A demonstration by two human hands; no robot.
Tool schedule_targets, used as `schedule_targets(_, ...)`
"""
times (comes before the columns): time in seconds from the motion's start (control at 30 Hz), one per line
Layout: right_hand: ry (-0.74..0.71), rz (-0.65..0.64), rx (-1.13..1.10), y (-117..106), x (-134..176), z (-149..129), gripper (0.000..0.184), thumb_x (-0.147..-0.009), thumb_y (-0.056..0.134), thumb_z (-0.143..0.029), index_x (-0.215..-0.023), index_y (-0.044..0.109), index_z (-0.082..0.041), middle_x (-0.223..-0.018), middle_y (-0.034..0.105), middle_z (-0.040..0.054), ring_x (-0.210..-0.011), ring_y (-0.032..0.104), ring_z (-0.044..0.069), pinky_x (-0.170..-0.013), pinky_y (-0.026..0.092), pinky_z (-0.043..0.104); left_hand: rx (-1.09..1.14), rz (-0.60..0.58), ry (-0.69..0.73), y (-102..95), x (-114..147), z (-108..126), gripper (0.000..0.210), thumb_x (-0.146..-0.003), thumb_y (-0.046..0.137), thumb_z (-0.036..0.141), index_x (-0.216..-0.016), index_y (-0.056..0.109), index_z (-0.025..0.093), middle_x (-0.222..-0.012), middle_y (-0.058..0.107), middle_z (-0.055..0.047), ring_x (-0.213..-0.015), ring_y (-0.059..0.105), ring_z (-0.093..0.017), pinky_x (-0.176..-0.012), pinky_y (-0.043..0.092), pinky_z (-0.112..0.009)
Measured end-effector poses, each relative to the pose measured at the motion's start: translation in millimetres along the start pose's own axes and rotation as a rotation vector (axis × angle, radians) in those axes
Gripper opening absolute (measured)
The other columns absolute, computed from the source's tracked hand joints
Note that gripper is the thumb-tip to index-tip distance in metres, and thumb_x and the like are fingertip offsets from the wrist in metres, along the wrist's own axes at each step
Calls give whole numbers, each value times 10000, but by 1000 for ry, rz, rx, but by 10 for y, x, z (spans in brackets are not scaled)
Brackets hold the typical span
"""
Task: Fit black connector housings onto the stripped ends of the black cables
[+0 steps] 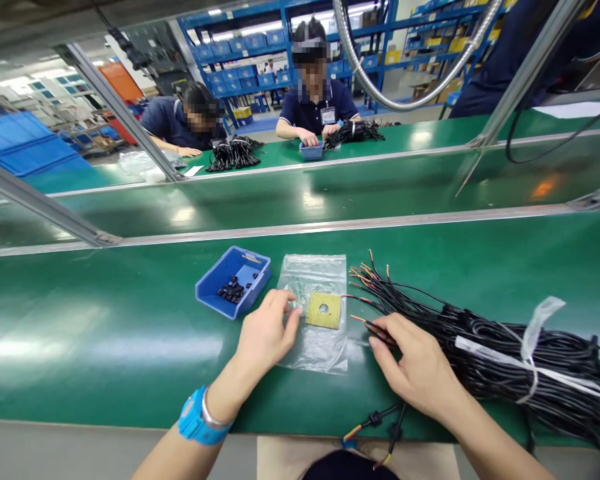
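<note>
My right hand (413,357) pinches a black cable (383,333) near its end, where red and yellow wires stick out. This cable belongs to a large tied bundle of black cables (485,333) on the right. My left hand (267,327) hovers over the left side of a clear plastic bag (313,350), its fingers bent and thumb apart, with nothing visible in them. On the bag lies a yellow square pad (330,315) with a round hole. Left of it, a blue bin (215,277) holds several small black parts (233,291).
Two cable ends with black fittings (375,419) hang at the table's front edge, near my lap. A metal rail (300,230) runs behind the green table (105,320). Across it, two people sit with cable bundles (235,153) and a small blue bin (311,152).
</note>
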State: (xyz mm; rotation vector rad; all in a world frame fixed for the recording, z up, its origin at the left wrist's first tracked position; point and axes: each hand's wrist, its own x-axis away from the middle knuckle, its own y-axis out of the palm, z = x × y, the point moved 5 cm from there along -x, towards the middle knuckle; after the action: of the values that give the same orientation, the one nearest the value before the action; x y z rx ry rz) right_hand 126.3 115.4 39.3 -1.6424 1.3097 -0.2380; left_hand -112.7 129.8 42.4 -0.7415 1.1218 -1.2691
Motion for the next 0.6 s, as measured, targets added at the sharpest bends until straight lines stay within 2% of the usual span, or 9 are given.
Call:
schedule_targets(0.07,-57,36,-10,-7,3,-18,85,-939,474,-206,-933,556,-182,-803,621,29,-706,635,164,-642,520,279,179,9,121,-7,54,153,98,-907,531,248,-967,581,190,-827,638,-32,-728,641,-180,-666,515,-295)
schedule_targets(0.17,-111,77,-32,-6,12,-15,60,-942,492,-183,-940,552,-184,-792,631,17,-677,633,141,-624,505,242,458,-163,174,75,109,393,145,-868,600,289,-956,625,177,-829,645,-25,-605,567,-126,-622,494,-271)
schedule_targets(0.23,-117,87,-51,-6,15,-5,40,-934,517,-181,-945,555,-187,-793,641,12,-665,633,131,-620,500,226,670,-329,84,182,108,528,310,-804,689,357,-1041,628,167,-866,658,-24,-512,501,-83,-533,456,-239)
schedule_targets(0.3,-123,86,-74,-19,14,-13,23,-930,537,-193,-930,560,-191,-780,638,8,-641,622,123,-601,492,216,886,-432,-40,288,71,637,420,-757,727,421,-1065,619,156,-833,658,-15,-470,474,-62,-468,407,-207)
schedule_targets(0.4,-135,80,-109,-58,5,-64,41,-933,534,-196,-920,573,-193,-743,613,3,-601,587,114,-565,473,208,1128,-494,-192,428,-4,742,385,-762,674,517,-868,610,152,-608,584,30,-442,482,-73,-433,382,-188)
schedule_targets(0.5,-160,82,-127,-96,-5,-126,115,-939,486,-151,-911,590,-193,-720,590,3,-595,570,109,-567,468,207,1229,-569,-324,537,13,774,432,-704,680,586,-702,529,181,-528,552,41,-406,472,-79,-392,370,-189)
schedule_targets(0.6,-201,84,-114,-96,3,-149,165,-938,447,-130,-909,596,-194,-699,581,-1,-584,579,108,-560,468,206,1228,-631,-366,505,99,747,432,-670,704,562,-635,495,185,-551,571,29,-389,416,-53,-367,300,-176)
